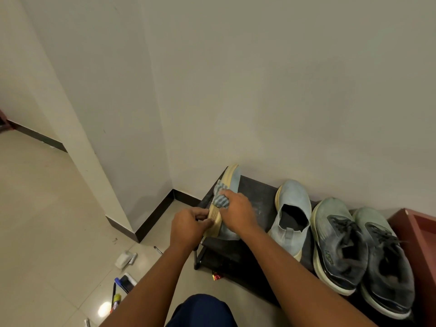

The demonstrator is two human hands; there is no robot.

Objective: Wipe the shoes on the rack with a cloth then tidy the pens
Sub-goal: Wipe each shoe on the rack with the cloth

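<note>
Wiping grip: right hand (237, 210) had its fingers bunched on a striped grey cloth (220, 200), pressing it against the yellowish sole of a light blue slip-on shoe (232, 182).
Steadying grip: left hand (188, 226) had thumb and fingers clamped on the sole's near end, keeping the shoe tipped on its side.
Shoe's place: at the left end of the dark shoe rack (257, 197), heel end lifted toward the person.
Other shoes: its blue partner (291, 215) stood upright just beside; a grey-green laced pair (354, 246) sat further right.
Pens: markers and pens (118, 293) lay scattered on the tiled floor (47, 208) by a small white box (122, 258).
Progress: seemingly early; wiping was in hand on one shoe, whether the others were clean could not be told, and the pens looked untouched.
</note>
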